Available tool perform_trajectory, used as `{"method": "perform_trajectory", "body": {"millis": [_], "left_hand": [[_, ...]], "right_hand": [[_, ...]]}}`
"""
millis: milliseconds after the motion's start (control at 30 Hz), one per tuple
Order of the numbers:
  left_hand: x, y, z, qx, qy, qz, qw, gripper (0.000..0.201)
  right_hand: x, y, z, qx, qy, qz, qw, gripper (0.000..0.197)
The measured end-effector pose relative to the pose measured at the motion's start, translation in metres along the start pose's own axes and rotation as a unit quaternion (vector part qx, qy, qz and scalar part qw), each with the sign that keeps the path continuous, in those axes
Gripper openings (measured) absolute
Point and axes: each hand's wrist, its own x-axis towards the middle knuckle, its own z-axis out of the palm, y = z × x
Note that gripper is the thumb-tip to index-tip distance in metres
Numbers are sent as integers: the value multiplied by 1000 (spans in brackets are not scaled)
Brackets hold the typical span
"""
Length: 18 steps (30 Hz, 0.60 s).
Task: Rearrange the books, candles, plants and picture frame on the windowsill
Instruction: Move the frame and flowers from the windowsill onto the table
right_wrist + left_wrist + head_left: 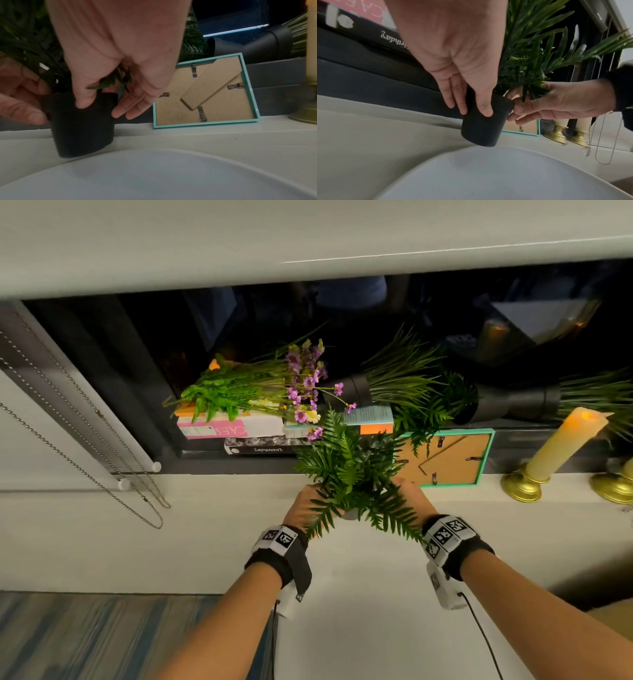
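Observation:
A green fern (349, 467) in a small black pot (481, 125) is at the front edge of the white windowsill (212, 498), tilted slightly. My left hand (305, 501) holds the pot's left side, thumb and fingers laid down its wall (471, 109). On the other side, my right hand (411, 494) pinches the rim, thumb in front and fingers behind (102, 108). Behind the fern, a stack of books (233, 429) carries a bunch of purple flowers (301, 381) lying flat. A teal picture frame (445, 457) leans with its back showing. A cream candle (568, 440) tilts in a gold holder.
Two black-potted grassy plants (356, 388) (524, 402) lie on their sides on the dark ledge at the glass. A second gold holder (613, 487) stands at the far right. Blind chains (102, 440) hang at the left. A round white table (376, 628) sits below the sill.

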Motion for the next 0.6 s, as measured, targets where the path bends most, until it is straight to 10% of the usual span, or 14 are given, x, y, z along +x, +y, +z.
{"method": "perform_trajectory", "body": {"millis": [400,500,600], "left_hand": [[-59,-9,31,28,-69,-63,995,28],[-75,-32,48,38,-74,-112,990,38],[-81,-43,63,53,-78,-124,988,39]], "right_hand": [[-41,29,-14,-165,-109,-34,980,39],[-45,53,-14,-201,-151,-31,967,75],[-39,86,-32,-288,-38,1,957,112]]}}
